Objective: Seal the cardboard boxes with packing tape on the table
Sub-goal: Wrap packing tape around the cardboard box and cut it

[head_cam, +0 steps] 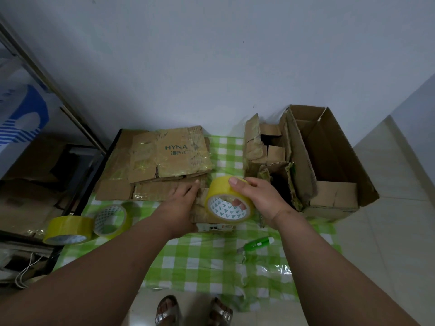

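Yellow tape roll [229,200] sits in the right hand [257,198], thumb over its top and a fingertip showing through the patterned core. The roll stands on edge on a small box [202,212] in the middle of the table [211,267], which wears a green-and-white check cloth. The left hand [182,203] lies flat with straight fingers on the box's left side, pressing it down; both forearms cover much of the box, so only its worn top and a white near edge show.

Just beyond the box lies a stack of flattened cardboard [162,161], taped over and printed HYNA, reaching to the wall. To the right, torn cardboard pieces [263,149] stand crowded against a large open box [329,161] at the table's far right corner, close beside the right hand. Near left, two more rolls rest touching each other: one yellow roll [68,228] at the table's left edge, and a thinner roll [110,220] leaning beside it. A green cutter [257,243] lies on the cloth near the right forearm, close to a rip in the cloth. Below the near edge, two sandalled feet [193,311] stand on the tiled floor.
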The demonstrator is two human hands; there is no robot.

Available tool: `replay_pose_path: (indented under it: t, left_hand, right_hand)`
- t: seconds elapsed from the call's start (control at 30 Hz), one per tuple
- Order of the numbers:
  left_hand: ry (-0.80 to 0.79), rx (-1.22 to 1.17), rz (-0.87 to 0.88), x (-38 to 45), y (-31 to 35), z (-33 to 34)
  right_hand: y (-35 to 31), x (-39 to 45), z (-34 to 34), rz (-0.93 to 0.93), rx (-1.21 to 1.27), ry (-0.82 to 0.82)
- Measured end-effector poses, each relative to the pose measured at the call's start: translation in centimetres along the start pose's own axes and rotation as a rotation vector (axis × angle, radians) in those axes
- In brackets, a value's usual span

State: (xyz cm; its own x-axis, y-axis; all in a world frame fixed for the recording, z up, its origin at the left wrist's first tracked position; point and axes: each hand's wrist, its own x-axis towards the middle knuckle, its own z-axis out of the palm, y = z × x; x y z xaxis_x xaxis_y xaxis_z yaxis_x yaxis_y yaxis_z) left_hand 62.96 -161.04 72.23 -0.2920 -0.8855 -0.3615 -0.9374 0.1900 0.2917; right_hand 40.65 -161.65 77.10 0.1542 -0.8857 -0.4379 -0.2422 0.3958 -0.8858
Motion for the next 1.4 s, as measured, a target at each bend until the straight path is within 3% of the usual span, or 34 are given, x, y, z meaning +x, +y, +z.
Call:
replay_pose_path:
  t: [0.4,0.57,0.67,1.17,1.4]
  left_hand:
    - [-0.112,0.051,-0.043,-3.3,-8.1,-2.9]
    - [0.177,0.17,-0.045,-4.5,-7.8,-0.4]
    - [0.094,0.095,-0.027,-4.8,-7.7,0.4]
    - [0.039,0.117,-0.085,-3.9,-6.7,0.9]
    - [0.031,0.17,-0.125,-3.9,-6.7,1.5]
  right_hand:
    - [-1.4,-0.3,7.8,0.076,0.077,-0.116]
    - [-1.6,0.1,9.2,0.042,0.067,-0.094]
    - [-1.3,0.3,9.6,0.017,0.032,-0.1]
    - [-1.7,-0.2,6.9,-0.071,-0.081,-0.08]
    - [-1.2,-0.4,4.2,-0.082,-0.291,-0.079]
